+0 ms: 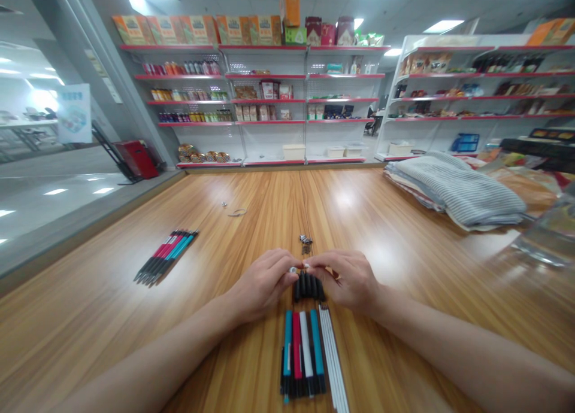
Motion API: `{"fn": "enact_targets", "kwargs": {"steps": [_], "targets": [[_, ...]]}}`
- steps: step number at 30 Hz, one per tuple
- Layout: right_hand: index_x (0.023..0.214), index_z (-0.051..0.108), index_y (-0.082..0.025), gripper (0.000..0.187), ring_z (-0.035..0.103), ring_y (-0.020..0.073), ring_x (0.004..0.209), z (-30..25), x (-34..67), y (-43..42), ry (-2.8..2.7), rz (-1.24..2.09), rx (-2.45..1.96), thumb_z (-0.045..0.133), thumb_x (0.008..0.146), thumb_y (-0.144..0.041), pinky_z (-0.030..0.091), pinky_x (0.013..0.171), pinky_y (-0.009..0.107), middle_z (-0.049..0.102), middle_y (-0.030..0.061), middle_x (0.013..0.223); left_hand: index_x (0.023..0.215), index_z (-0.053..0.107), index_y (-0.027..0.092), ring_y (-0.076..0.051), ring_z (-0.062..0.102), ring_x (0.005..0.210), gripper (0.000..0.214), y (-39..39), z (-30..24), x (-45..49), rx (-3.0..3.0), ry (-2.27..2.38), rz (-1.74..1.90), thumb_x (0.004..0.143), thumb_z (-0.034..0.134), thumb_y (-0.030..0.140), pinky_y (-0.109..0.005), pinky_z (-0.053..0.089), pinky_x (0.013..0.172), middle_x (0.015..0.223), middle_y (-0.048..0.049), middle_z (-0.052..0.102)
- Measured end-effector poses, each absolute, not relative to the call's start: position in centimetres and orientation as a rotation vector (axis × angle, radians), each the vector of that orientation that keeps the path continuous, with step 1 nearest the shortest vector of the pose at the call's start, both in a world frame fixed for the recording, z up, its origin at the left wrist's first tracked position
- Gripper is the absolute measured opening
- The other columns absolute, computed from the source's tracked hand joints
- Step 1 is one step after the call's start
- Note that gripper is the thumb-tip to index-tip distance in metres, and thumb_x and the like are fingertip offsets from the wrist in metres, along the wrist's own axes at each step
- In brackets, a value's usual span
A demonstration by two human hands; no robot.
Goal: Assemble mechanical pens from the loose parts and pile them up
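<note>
Where our two forearms (179,347) reach in over the wood-grain bench (251,185), our left hand (265,278) and right hand (348,275) come together at the fingertips. Each grip is drawn in to a narrow pinch, with a small whitish bit (293,270) showing at the left thumb and a pale spot (306,266) at the right fingertips; both are too small for us to name, and we cannot tell whether either grip is fully closed or has firm hold of anything. Between our hands, just below the fingertips, we see a row of black tubes (309,286) on the bench, and just beyond the fingers a little cluster of metal parts (305,240). Nearer to us, side by side, lie teal, red and white pen barrels (297,341) with dark lower ends, and just to their right some slim white rods (331,353). Well apart on our left is a slanted row of pens (166,257), while a thin loop (237,212) lies farther back. Toward the right we have folded striped cloth (467,188) near a clear vessel (550,233), and stocked shelves (269,122) stand beyond the bench.
</note>
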State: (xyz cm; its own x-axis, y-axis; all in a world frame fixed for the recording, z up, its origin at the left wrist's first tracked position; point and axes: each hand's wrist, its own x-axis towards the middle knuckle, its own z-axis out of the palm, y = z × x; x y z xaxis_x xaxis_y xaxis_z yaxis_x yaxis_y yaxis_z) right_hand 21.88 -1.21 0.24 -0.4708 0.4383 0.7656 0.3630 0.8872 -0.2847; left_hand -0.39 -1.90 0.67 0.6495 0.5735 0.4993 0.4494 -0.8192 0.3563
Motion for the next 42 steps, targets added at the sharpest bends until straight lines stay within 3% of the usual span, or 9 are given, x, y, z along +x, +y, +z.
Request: {"fn": "enact_targets", "kwargs": {"steps": [11, 16, 22, 27, 30, 37, 42], "targets": [[0.094, 0.06, -0.019, 0.008, 0.061, 0.0119, 0.077, 0.0, 21.9, -0.8, -2.219, 0.14, -0.43, 0.062, 0.086, -0.018, 0.048, 0.068, 0.022, 0.066, 0.0027, 0.087, 0.101, 0.053, 0.015, -0.016, 0.046, 0.074, 0.015, -1.9, 0.6, 0.0, 2.869, 0.737, 0.828, 0.093, 0.04, 0.013, -0.028, 0.038, 0.067, 0.085, -0.0059, 0.058], [0.088, 0.059, -0.018, 0.006, 0.058, 0.011, 0.071, -0.1, 21.9, -0.7, -2.252, 0.155, -0.44, 0.063, 0.086, -0.023, 0.043, 0.064, 0.021, 0.063, 0.0014, 0.08, 0.099, 0.054, 0.015, -0.016, 0.048, 0.076, 0.015, -2.1, 1.2, 0.0, 2.89, 0.698, 0.691, 0.093, 0.04, 0.016, -0.029, 0.039, 0.069, 0.085, -0.006, 0.059], [0.069, 0.055, -0.017, 0.027, 0.047, 0.009, 0.052, 0.1, 22.2, -0.9, -2.258, 0.163, -0.501, 0.066, 0.081, -0.038, 0.031, 0.051, 0.023, 0.053, -0.002, 0.059, 0.091, 0.055, 0.015, -0.015, 0.047, 0.071, 0.016, -2.0, 1.1, -0.2, 2.922, 0.712, 0.711, 0.093, 0.04, 0.018, -0.029, 0.037, 0.066, 0.076, -0.0048, 0.056], [0.048, 0.044, -0.016, 0.047, 0.036, 0.0054, 0.042, 0.6, 23.8, -0.3, -2.507, 0.475, -0.506, 0.062, 0.08, -0.045, 0.023, 0.045, 0.021, 0.041, -0.005, 0.045, 0.094, 0.054, 0.015, -0.015, 0.046, 0.071, 0.015, -1.8, 0.7, -0.6, 2.888, 0.785, 0.769, 0.093, 0.04, 0.018, -0.028, 0.036, 0.066, 0.077, -0.0042, 0.054], [0.05, 0.052, -0.014, 0.046, 0.036, 0.0046, 0.041, 1.5, 24.4, 0.0, -2.736, 0.646, -0.628, 0.066, 0.074, -0.051, 0.022, 0.042, 0.019, 0.045, -0.0047, 0.044, 0.092, 0.053, 0.015, -0.015, 0.045, 0.071, 0.014, -1.8, 0.8, -0.8, 2.879, 0.789, 0.77, 0.093, 0.04, 0.017, -0.028, 0.036, 0.066, 0.076, -0.0037, 0.053], [0.055, 0.065, -0.015, 0.039, 0.041, 0.005, 0.041, 3.6, 23.9, 0.2, -2.962, 0.7, -0.868, 0.073, 0.063, -0.052, 0.023, 0.042, 0.019, 0.055, -0.004, 0.047, 0.092, 0.053, 0.016, -0.015, 0.046, 0.072, 0.014, -1.8, 1.0, -0.8, 2.867, 0.802, 0.758, 0.093, 0.039, 0.018, -0.027, 0.036, 0.067, 0.077, -0.0032, 0.053], [0.057, 0.065, -0.014, 0.046, 0.048, 0.0071, 0.042, 4.0, 24.0, 0.4, -3.02, 0.904, -0.989, 0.065, 0.069, -0.059, 0.03, 0.042, 0.018, 0.059, -0.0018, 0.049, 0.091, 0.053, 0.016, -0.015, 0.045, 0.071, 0.014, -1.7, 1.0, -0.8, 2.874, 0.805, 0.772, 0.093, 0.039, 0.018, -0.027, 0.036, 0.067, 0.075, -0.0029, 0.053]]}}
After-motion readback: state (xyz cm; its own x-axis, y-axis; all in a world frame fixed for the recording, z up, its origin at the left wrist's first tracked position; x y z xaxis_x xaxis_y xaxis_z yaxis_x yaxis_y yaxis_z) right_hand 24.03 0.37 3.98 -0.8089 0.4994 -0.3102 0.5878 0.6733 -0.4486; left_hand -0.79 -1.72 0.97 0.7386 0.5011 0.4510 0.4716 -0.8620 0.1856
